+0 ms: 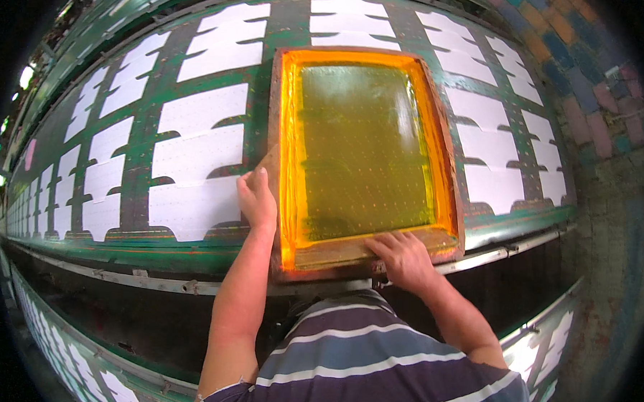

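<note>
A screen-printing frame (360, 156) lies before me over a long green table. Its wooden sides are lined with bright orange, and the mesh inside is translucent yellow-green with rows of small dots. My left hand (257, 199) is closed at the frame's left side, thumb upward, beside a small brown wooden piece (270, 158) jutting out there. Most of those fingers are hidden. At the near side, my right hand (404, 262) grips the wooden bar, fingers over its top and thumb below. White cut fabric panels (199, 142) lie flat to the left of the frame.
More white panels (486, 147) lie in rows along the green table (136, 254). A metal rail (164, 283) runs along its near edge. Behind me stands another table with white pieces (106, 378). Coloured paving (585, 90) covers the floor at the far right.
</note>
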The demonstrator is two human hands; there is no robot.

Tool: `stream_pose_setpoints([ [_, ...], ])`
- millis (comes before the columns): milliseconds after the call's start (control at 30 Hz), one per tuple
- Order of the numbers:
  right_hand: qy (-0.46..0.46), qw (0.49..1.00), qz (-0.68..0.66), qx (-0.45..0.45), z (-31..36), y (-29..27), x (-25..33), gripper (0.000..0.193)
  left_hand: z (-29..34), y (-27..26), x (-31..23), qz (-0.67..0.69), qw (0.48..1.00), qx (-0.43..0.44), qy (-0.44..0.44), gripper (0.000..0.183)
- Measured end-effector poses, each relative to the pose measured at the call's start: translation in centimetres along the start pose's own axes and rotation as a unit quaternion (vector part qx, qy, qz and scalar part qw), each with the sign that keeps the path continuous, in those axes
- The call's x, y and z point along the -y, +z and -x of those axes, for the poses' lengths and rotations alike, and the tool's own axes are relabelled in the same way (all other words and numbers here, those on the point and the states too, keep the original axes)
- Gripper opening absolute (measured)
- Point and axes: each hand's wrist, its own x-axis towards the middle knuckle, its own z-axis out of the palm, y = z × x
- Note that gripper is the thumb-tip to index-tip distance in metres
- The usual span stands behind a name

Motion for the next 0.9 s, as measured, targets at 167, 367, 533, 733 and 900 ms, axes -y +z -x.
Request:
stream_pose_setpoints([
  [167,0.068,0.994,0.018,0.085,-1.5,-0.5,0.1,0.044,0.3,-0.1,0.0,0.009,1.000,0.003,-0.003,0.053],
  [367,0.083,0.993,0.029,0.076,1.1,0.4,1.9,0.049,-0.4,0.4,0.8,-0.048,0.996,-0.019,0.079,0.053],
  [533,0.049,0.997,0.049,-0.015,1.5,2.2,1.9,0.054,0.0,0.4,0.7,-0.034,0.996,0.003,0.083,0.056],
  [733,0.010,0.993,0.087,-0.084,-4.1,2.9,-2.9,0.049,0.3,0.0,-0.2,-0.020,0.997,0.017,0.068,0.054],
  [900,-0.028,0.985,0.102,-0.137,-13.8,2.0,-9.4,0.044,0.6,-0.1,-1.0,-0.034,0.999,0.014,0.035,0.054],
])
